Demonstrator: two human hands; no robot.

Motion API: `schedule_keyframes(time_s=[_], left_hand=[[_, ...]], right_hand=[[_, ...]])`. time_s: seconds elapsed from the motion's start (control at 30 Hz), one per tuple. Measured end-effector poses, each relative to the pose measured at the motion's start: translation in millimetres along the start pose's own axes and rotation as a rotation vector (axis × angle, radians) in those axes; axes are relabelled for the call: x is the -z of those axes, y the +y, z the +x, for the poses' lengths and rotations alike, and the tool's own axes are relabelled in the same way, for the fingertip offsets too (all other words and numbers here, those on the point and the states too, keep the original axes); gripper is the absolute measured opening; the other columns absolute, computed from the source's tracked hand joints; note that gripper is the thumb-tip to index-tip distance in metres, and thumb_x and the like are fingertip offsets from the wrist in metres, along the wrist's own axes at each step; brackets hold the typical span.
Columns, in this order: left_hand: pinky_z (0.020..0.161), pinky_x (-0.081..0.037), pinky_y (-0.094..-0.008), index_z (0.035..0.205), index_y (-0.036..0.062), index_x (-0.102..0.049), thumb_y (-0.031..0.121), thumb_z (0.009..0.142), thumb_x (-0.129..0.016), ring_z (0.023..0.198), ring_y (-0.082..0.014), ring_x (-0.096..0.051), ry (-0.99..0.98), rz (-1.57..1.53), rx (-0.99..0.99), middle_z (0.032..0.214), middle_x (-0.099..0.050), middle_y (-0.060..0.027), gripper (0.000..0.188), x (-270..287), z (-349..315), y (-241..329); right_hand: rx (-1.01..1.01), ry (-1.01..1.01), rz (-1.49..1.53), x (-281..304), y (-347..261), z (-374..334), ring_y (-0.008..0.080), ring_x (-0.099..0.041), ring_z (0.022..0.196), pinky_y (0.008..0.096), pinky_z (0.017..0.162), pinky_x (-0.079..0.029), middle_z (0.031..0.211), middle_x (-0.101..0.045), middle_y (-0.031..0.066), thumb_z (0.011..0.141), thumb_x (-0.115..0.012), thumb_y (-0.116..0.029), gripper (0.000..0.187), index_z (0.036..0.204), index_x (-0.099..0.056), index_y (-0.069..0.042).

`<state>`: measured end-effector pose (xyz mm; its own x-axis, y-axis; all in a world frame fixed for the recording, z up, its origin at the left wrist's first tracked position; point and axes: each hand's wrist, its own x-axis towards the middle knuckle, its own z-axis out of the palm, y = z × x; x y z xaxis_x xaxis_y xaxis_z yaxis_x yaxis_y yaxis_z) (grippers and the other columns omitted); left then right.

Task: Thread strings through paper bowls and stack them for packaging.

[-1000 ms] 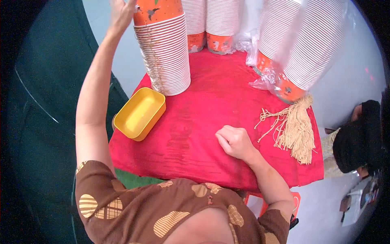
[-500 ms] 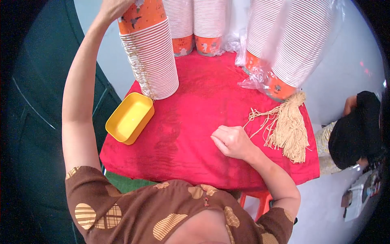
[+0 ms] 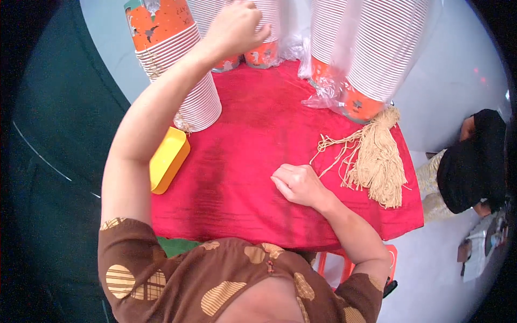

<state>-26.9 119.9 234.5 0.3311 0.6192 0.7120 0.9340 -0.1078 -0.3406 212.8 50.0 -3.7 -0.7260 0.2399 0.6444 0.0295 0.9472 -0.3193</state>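
Note:
My left hand (image 3: pixel 237 31) is raised at the far left middle, thumb apart and fingers loosely bent, in front of nested orange paper buckets (image 3: pixel 262 55). Whether its fingertips touch them I cannot tell. My left forearm crosses in front of a nearer stack of paper buckets (image 3: pixel 202 102), white-rimmed, with tan cords down its side. My right hand (image 3: pixel 299 184) rests in a fist on the red cloth; its palm is hidden. Just beyond it spreads a bundle of beige cords (image 3: pixel 379 161), loose strands reaching close to my knuckles.
A yellow plastic box (image 3: pixel 171 164) is partly covered by my left arm. Tall bucket stacks in clear plastic (image 3: pixel 371 59) stand at the back right. The red-covered table (image 3: pixel 242 204) ends close to my body. Another person (image 3: pixel 468 161) is at the right, beyond the table.
My left hand has left the top of the left bucket stack and moved right, to the stacks behind. My right hand stays in a fist on the cloth. The view has shifted slightly.

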Motion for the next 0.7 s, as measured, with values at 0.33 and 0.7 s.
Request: schedule_keyframes(time_s=[0.33,0.7], left_hand=[[0.084,-0.052,-0.0439,0.092,-0.0013,-0.071,0.028,0.078,-0.06,0.092,-0.0358,-0.067,-0.585,-0.55,0.105,0.093,-0.067,-0.0251,0.034,-229,-10,33],[0.109,-0.028,-0.0537,0.117,0.0165,-0.066,0.014,0.081,-0.051,0.134,-0.0417,-0.028,-0.542,-0.746,0.546,0.142,-0.037,-0.0156,0.039,-326,4,114]], right_hand=[[-0.015,0.003,-0.065,3,-2,0,0.0307,-0.06,0.06,0.0409,0.052,-0.05,0.066,-0.056,0.0122,0.084,-0.063,-0.014,0.018,0.07,-0.055,-0.006],[-0.045,-0.032,-0.038,9,-2,-3,0.0285,-0.059,0.059,0.0389,0.051,-0.048,0.068,-0.055,0.0102,0.082,-0.065,-0.01,0.008,0.08,-0.06,-0.004]])
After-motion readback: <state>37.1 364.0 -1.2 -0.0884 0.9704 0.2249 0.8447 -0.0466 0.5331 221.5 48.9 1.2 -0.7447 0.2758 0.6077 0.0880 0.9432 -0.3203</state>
